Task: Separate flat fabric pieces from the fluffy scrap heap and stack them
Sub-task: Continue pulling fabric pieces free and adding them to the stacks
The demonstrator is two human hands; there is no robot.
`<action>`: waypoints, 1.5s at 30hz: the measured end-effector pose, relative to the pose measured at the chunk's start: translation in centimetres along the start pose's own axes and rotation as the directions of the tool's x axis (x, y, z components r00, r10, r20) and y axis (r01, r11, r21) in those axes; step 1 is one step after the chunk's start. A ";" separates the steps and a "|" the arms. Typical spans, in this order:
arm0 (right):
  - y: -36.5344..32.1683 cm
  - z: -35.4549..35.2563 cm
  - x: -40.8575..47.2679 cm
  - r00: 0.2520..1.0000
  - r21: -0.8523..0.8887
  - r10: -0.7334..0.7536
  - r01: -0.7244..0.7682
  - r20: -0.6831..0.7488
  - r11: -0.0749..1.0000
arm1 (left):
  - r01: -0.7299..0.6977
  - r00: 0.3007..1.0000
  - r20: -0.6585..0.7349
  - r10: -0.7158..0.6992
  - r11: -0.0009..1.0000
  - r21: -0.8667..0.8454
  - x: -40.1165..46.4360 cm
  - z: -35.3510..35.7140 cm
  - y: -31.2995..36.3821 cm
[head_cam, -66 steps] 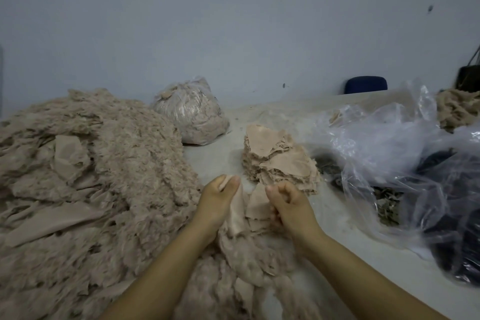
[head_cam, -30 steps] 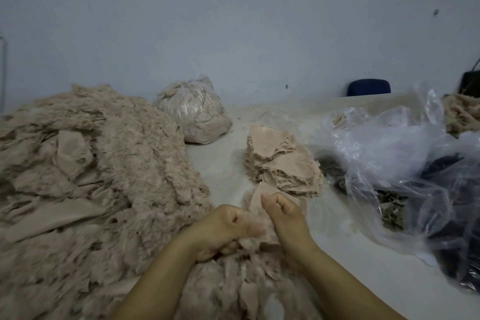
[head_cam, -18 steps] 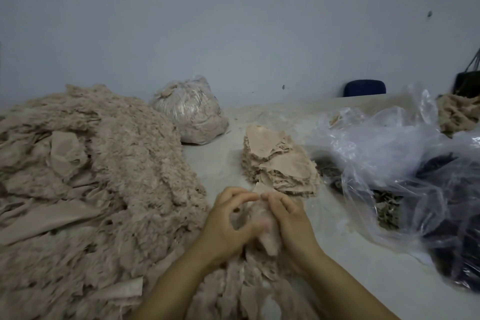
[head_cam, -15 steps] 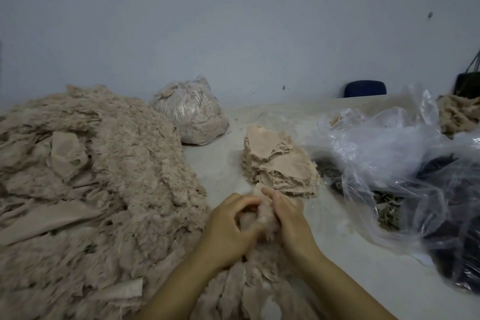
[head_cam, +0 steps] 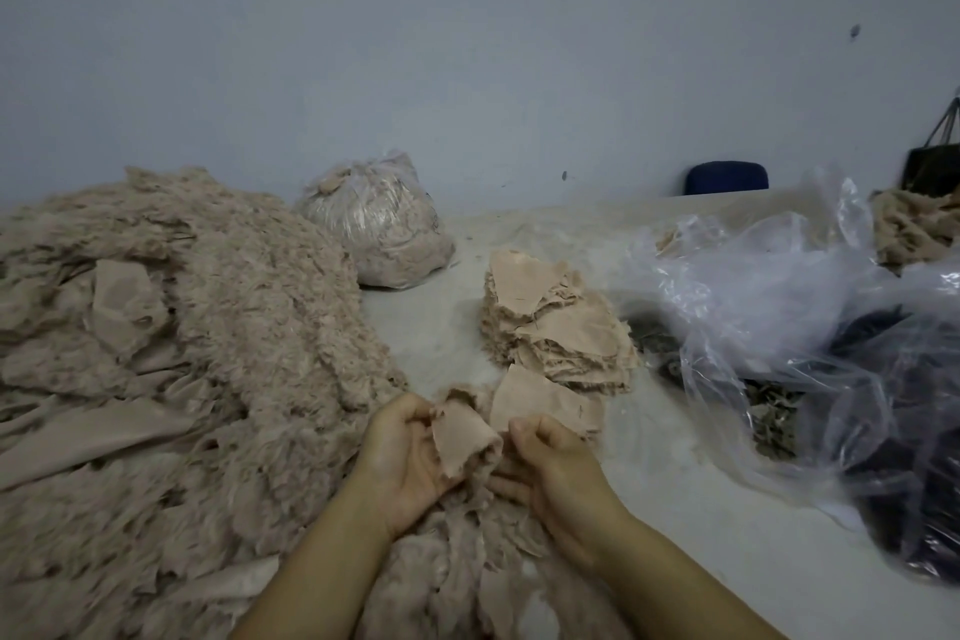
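A big beige fluffy scrap heap (head_cam: 197, 353) covers the left of the table and spreads under my forearms. My left hand (head_cam: 402, 457) grips a small flat beige fabric piece (head_cam: 460, 434), which stands up between my two hands. My right hand (head_cam: 550, 457) is curled just right of it, its fingertips in the fluff at the piece's lower edge. Another flat piece (head_cam: 540, 403) lies right behind my hands. Beyond that one sits the stack of flat pieces (head_cam: 558, 327) on the table.
A tied clear bag of fluffy scraps (head_cam: 376, 224) stands at the back. Loose clear plastic bags (head_cam: 810, 327) with dark cloth fill the right side. A small beige scrap pile (head_cam: 914, 224) and a blue chair back (head_cam: 726, 177) are at the far right.
My hands were pressed together around a clump of fluff; now they have drawn slightly apart and a flat piece stands exposed in my left hand.
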State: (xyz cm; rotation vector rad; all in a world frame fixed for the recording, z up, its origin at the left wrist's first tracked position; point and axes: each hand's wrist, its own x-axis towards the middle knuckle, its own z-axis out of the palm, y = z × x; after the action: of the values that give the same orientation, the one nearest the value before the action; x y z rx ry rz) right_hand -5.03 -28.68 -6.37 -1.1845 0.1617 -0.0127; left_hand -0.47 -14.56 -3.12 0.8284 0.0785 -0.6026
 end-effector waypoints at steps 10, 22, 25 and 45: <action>0.3 0.6 -0.2 0.999 0.062 -0.016 0.014 0.034 0.998 | -0.147 0.989 0.060 0.138 0.965 0.218 -0.3 0.9 -1.0; 0.3 1.1 -1.0 0.979 -0.207 -0.200 0.205 0.044 0.957 | -0.286 0.935 -0.068 0.347 0.855 0.432 0.3 1.0 -1.6; 0.0 1.4 -1.0 0.983 -0.226 -0.173 0.182 0.060 0.957 | -0.287 0.893 -0.209 0.399 0.862 0.417 1.0 0.7 -1.6; -4.8 0.7 1.8 0.968 -0.165 -0.227 0.207 -0.108 0.964 | -0.390 0.824 -0.025 0.567 0.597 0.701 3.4 3.1 1.4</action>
State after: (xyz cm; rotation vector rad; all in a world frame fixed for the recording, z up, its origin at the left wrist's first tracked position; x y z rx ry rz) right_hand -2.78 -30.02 -1.86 -1.3509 0.1444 -0.2731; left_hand 2.63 -17.64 -1.13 1.5768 -0.1549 0.0345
